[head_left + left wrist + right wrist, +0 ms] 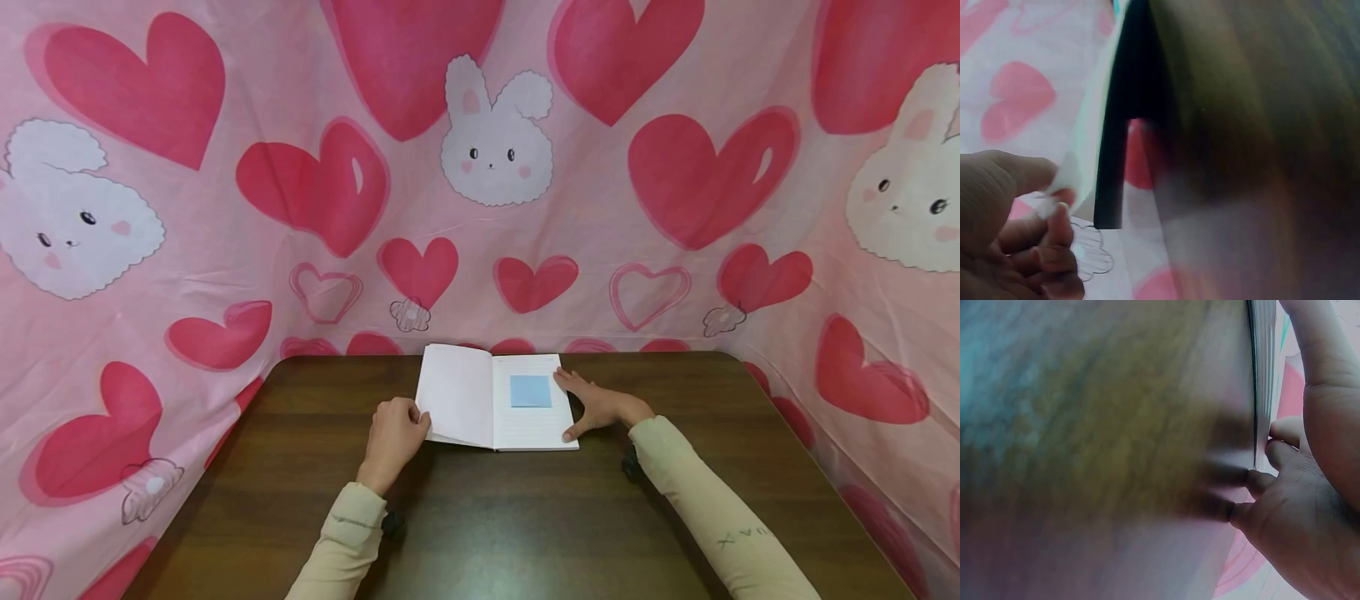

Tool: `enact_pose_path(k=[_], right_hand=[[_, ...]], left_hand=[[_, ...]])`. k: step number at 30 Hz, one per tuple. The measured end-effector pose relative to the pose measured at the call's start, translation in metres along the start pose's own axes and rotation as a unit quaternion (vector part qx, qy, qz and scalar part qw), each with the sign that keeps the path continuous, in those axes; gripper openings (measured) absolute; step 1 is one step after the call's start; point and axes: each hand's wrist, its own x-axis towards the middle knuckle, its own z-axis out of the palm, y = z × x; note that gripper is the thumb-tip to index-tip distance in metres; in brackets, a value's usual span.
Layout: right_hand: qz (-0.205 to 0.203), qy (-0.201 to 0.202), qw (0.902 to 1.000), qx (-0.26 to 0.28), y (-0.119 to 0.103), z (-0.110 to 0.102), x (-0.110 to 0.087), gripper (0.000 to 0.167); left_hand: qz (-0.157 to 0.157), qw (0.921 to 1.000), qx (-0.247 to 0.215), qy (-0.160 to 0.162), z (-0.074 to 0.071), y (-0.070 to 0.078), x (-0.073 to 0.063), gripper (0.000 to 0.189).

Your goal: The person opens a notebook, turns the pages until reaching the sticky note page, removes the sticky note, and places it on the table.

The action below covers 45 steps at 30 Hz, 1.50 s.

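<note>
An open notebook (525, 429) with lined pages lies near the table's far edge. A blue sticky note (530, 392) sits on its right-hand page. At the lower left corner, my left hand (393, 433) pinches the white left-hand page (457, 396) between thumb and finger. The left wrist view shows that page (1088, 137) lifted a little from the dark cover (1110, 175) beneath it. My right hand (600, 404) rests along the notebook's right edge, thumb and fingers spread apart. Seen from the right wrist, its fingers reach to the page stack (1263, 375).
The brown wooden table (495, 525) extends around the notebook and toward me. A pink cloth (487, 233) with hearts and rabbits hangs behind the table and along both sides.
</note>
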Motion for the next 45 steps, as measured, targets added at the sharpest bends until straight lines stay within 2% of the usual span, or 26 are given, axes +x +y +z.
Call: enact_pose_path(k=[5, 12, 17, 23, 26, 29, 31, 35, 38, 42, 43, 45], right_hand=[[0.003, -0.001, 1.0000, -0.003, 0.001, 0.000, 0.001, 0.125], [0.000, -0.002, 1.0000, -0.003, 0.000, 0.001, 0.001, 0.124], [0.000, -0.002, 1.0000, -0.004, 0.000, 0.002, 0.000, 0.123], [0.003, 0.002, 1.0000, -0.001, 0.000, 0.002, 0.000, 0.124], [0.003, 0.004, 1.0000, -0.002, 0.000, 0.001, 0.000, 0.124], [0.005, 0.002, 1.0000, -0.006, 0.001, 0.001, 0.000, 0.124], [0.007, 0.001, 1.0000, -0.006, 0.001, 0.001, 0.001, 0.124], [0.013, -0.001, 0.9999, -0.005, 0.001, 0.001, 0.002, 0.124], [0.016, 0.000, 0.9999, -0.004, 0.000, 0.000, 0.001, 0.124], [0.014, 0.003, 0.9999, -0.008, 0.000, 0.000, 0.001, 0.124], [0.012, 0.004, 0.9999, -0.008, 0.000, 0.001, 0.000, 0.124], [0.011, 0.002, 0.9999, -0.012, -0.001, 0.001, 0.000, 0.124]], left_hand=[[-0.028, 0.9983, 0.023, -0.045, 0.004, -0.009, 0.001, 0.039], [-0.068, 0.9909, 0.048, -0.106, 0.013, -0.021, 0.006, 0.035], [-0.074, 0.9879, 0.048, -0.127, 0.017, -0.027, 0.008, 0.036], [-0.095, 0.9832, 0.044, -0.150, 0.014, -0.029, 0.009, 0.035], [-0.101, 0.9813, 0.054, -0.155, 0.011, -0.030, 0.009, 0.036], [-0.092, 0.9827, 0.073, -0.143, 0.009, -0.030, 0.010, 0.037], [-0.074, 0.9842, 0.087, -0.135, 0.009, -0.029, 0.012, 0.034], [0.013, 0.9873, 0.109, -0.115, 0.014, -0.026, 0.018, 0.017], [0.074, 0.9840, 0.122, -0.107, 0.023, -0.021, 0.024, 0.022], [0.147, 0.9719, 0.128, -0.132, 0.036, -0.012, 0.033, 0.033], [0.171, 0.9667, 0.124, -0.145, 0.038, -0.009, 0.036, 0.035], [0.198, 0.9572, 0.113, -0.178, 0.045, -0.002, 0.042, 0.041]])
